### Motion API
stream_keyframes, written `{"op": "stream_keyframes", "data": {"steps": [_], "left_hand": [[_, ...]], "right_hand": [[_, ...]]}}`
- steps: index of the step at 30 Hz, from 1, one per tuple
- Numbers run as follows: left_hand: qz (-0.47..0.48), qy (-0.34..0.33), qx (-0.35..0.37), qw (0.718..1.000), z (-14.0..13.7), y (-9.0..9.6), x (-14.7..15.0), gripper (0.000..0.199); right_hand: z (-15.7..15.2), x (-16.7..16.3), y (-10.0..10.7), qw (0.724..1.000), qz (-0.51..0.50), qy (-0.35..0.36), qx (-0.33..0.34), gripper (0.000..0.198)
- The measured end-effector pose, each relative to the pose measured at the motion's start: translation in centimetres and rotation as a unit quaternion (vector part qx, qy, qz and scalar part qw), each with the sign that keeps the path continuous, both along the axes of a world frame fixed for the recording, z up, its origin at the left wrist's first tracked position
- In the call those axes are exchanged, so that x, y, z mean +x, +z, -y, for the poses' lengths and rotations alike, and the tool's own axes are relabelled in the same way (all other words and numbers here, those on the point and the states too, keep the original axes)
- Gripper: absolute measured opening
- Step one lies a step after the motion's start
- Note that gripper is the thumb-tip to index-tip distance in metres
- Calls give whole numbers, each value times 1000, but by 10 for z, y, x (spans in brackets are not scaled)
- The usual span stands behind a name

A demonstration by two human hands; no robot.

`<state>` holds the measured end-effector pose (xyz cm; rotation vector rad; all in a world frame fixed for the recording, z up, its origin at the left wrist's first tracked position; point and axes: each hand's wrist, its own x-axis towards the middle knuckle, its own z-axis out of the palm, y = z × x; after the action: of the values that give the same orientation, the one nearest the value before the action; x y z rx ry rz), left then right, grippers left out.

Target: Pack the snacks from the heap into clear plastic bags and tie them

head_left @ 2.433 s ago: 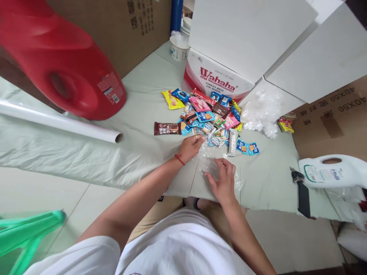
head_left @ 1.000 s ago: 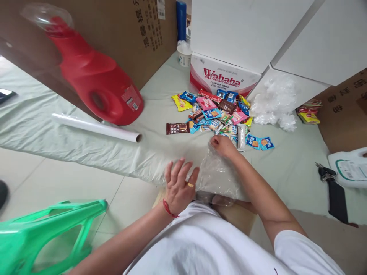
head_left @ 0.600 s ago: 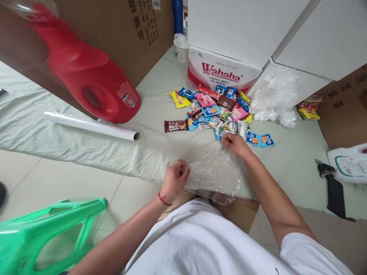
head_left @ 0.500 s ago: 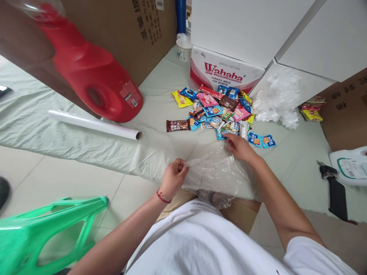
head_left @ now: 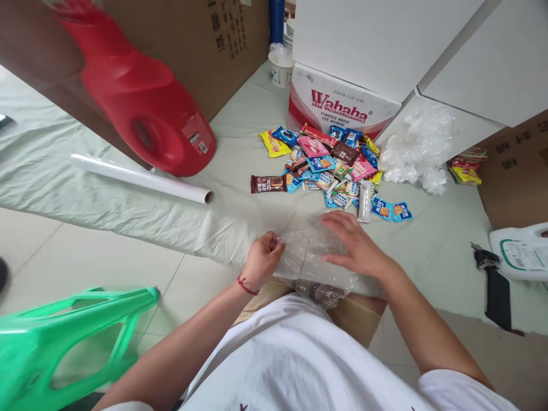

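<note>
My left hand [head_left: 264,260] is closed, pinching one edge of a clear plastic bag [head_left: 306,257]. The crumpled bag hangs over the table's front edge, and its lower part droops above my lap. My right hand [head_left: 357,242] has its fingers spread beside the bag's right side; whether it touches the film I cannot tell. Beyond the hands lies a loose pile of small wrapped snacks [head_left: 325,162] in blue, pink, yellow and brown wrappers. A brown cocoa bar [head_left: 269,184] rests at its left, and a silver-wrapped stick [head_left: 365,201] at its front.
A white roll [head_left: 141,178] and a large red bottle [head_left: 149,108] are on the left. Crumpled clear plastic bags [head_left: 419,148] lean by the Wahaha carton [head_left: 342,103]. At right are keys [head_left: 486,257], a black pouch [head_left: 498,297] and a white jug [head_left: 524,251]. A green stool [head_left: 85,342] stands lower left.
My right hand has let go of the bag's far edge, drawn back towards me and spread its fingers. The bag has slackened on that side. My left hand keeps its pinch.
</note>
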<state>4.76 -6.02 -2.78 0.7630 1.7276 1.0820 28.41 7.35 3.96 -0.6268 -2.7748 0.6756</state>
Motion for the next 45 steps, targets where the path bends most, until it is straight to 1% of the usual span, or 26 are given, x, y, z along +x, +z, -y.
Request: {"op": "stream_keyframes", "data": {"steps": [1,2,4,5,7,9,11,13,15,18,20,24,26,28,31,33,34,35,37,39,40,41,42,43,45], "left_hand": [[4,-2,0,1000,0,-1,0,24],[13,-5,3,1000,1,-2,0,24],[37,-13,12,999,3,-3,-1,26],[47,-19,19,999,5,-3,-2,29],[65,-29,33,997,10,-1,-4,35],[94,-34,46,994,14,3,-6,40],[137,-28,56,989,17,7,-7,39],[163,-11,56,985,17,11,-7,34],[146,8,40,988,18,12,-6,29],[67,20,23,997,21,10,-8,25],[9,31,35,999,26,6,-12,24],[-84,79,60,992,39,0,-19,21],[-75,108,54,990,41,-1,-22,22],[-14,155,45,987,41,1,-23,28],[72,220,43,972,37,4,-24,38],[98,232,37,967,38,6,-23,42],[105,229,31,967,39,7,-23,43],[112,222,23,968,41,7,-22,44],[121,200,7,972,47,5,-21,45],[122,177,-6,977,53,2,-19,43],[116,171,-10,978,55,0,-18,42],[102,166,-12,981,57,-1,-17,40],[77,161,-12,984,59,-2,-17,36],[41,154,-10,987,60,-3,-16,33],[-60,130,-6,990,62,-4,-16,25]], "right_hand": [[4,-9,-6,1000,8,-12,14,64],[6,-18,-12,999,17,-22,24,54],[0,-31,-19,999,21,-30,22,32],[-6,-35,-20,999,18,-25,12,26],[-23,-40,-14,1000,23,2,-18,23],[-41,-43,-4,997,50,25,-57,23],[-58,-47,7,991,89,29,-100,26],[-72,-54,14,985,118,15,-122,27],[-82,-64,17,984,134,-2,-118,26],[-93,-84,14,985,134,-20,-103,25],[-96,-98,10,989,119,-24,-88,24],[-95,-127,-5,995,95,-21,-23,20],[-91,-138,-15,995,92,-27,-5,20],[-87,-145,-26,996,84,-39,-12,21],[-83,-148,-40,996,46,-49,-52,20],[-82,-144,-46,994,2,-50,-98,18],[-83,-141,-47,990,-22,-55,-131,18],[-85,-137,-47,982,-43,-64,-173,18],[-90,-129,-44,956,-66,-81,-273,22],[-98,-122,-39,924,-48,-74,-372,28],[-103,-121,-36,911,-27,-63,-408,31],[-107,-120,-33,902,-4,-55,-428,33],[-111,-122,-31,902,15,-52,-428,33],[-115,-124,-30,911,26,-53,-409,32],[-119,-133,-29,942,33,-55,-330,27]]}}
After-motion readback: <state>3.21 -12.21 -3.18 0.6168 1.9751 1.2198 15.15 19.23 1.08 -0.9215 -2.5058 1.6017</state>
